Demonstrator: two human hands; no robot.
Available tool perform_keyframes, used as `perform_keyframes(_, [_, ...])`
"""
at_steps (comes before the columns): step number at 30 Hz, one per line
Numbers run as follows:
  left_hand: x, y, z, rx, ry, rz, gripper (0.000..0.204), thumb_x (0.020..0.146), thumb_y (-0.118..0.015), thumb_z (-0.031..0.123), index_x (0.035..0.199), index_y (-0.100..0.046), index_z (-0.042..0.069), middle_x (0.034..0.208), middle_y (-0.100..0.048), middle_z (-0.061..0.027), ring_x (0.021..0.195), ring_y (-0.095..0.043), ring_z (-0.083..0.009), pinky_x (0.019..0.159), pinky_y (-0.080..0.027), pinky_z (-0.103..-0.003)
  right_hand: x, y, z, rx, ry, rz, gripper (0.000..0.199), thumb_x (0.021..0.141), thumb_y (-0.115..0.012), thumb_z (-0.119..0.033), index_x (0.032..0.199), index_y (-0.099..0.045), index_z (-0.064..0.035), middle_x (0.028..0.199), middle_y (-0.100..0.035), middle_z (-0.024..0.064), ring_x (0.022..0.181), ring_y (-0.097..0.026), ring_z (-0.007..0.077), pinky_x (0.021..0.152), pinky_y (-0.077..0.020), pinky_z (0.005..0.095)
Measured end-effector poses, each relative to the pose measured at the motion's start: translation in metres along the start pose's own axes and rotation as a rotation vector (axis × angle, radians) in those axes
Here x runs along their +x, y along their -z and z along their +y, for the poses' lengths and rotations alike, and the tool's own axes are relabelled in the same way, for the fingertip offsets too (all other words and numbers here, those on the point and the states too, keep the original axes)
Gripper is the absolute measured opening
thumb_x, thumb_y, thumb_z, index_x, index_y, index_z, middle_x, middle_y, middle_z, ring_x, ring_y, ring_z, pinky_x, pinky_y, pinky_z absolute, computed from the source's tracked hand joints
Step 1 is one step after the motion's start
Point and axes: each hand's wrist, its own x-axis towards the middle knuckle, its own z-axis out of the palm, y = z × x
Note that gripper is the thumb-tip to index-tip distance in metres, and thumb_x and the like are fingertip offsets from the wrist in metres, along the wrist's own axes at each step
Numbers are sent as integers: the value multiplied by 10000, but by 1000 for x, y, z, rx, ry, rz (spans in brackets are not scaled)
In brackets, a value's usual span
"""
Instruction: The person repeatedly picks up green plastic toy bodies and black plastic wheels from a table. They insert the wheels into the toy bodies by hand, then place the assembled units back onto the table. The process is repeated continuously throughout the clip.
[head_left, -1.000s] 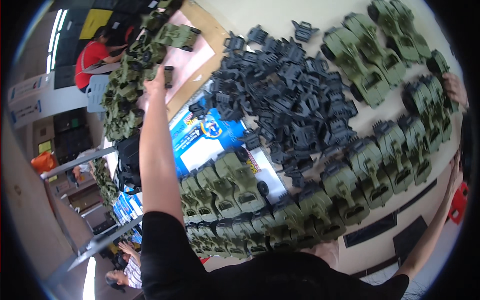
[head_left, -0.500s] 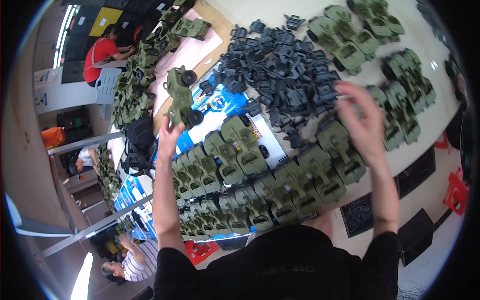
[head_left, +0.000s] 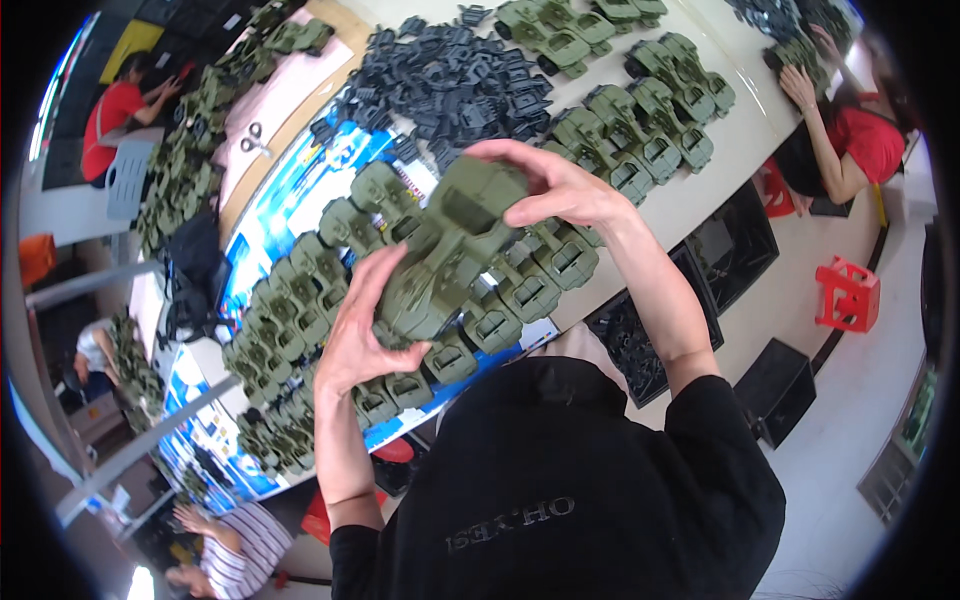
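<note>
Between my two hands an olive-green toy jeep (head_left: 450,235) is raised above the table, tilted, with its open seat area showing. My left hand (head_left: 362,335) grips its near left end, thumb underneath and fingers along the side. At the far right end, my right hand (head_left: 565,188) clasps it with thumb and fingers. Below it stand rows of similar green toy jeeps (head_left: 295,290) packed side by side. Beyond them lies a heap of small black plastic parts (head_left: 450,85).
More green jeeps (head_left: 610,140) stand on the table at the right. Scissors (head_left: 256,140) lie on the far left. Black crates (head_left: 735,245) and a red stool (head_left: 848,293) are on the floor to the right. Co-workers sit at the left and a person in red (head_left: 860,140) at the right.
The jeep that stood by my left hand is now lifted between both hands. My right hand has come away from the black parts and closed on it. The view has shifted.
</note>
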Motion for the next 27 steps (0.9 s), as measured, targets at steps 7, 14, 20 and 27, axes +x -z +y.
perform_keyframes(7, [-24, -66, -13, -925, 334, 790, 749, 874, -624, 270, 1437, -179, 56, 1379, -360, -181, 1252, -402, -289, 1012, -363, -407, -38, -58, 43, -698, 418, 454, 847, 653, -805, -174, 1345, -354, 10, 1252, -419, 129, 1184, -412, 238, 990, -369, 353])
perform_keyframes(14, [-5, -74, -9, -1583, 680, 665, 530, 819, -629, 496, 1048, -560, 23, 971, -621, -159, 949, -619, -292, 772, -542, -411, -53, -120, 100, -1139, 731, 30, 525, 647, -799, -223, 1117, -592, -116, 1091, -459, 80, 1062, -461, 303, 823, -464, 407])
perform_keyframes(20, [-54, -62, -47, -1397, 544, 642, 635, 866, -546, 523, 1208, -494, -10, 946, -641, -183, 776, -645, -225, 662, -563, -330, -4, -30, 42, -1083, 340, 423, 260, 793, -644, -159, 1034, -623, -62, 1014, -630, 132, 902, -599, 288, 778, -488, 362])
perform_keyframes(27, [-63, -71, -29, -1297, 370, 411, 901, 701, -718, 544, 1300, -372, -35, 1192, -539, -180, 1032, -602, -293, 820, -538, -375, 93, 146, 41, -1514, -690, 781, 392, 774, -650, -393, 1010, -671, -81, 1045, -642, 167, 974, -617, 315, 840, -485, 434])
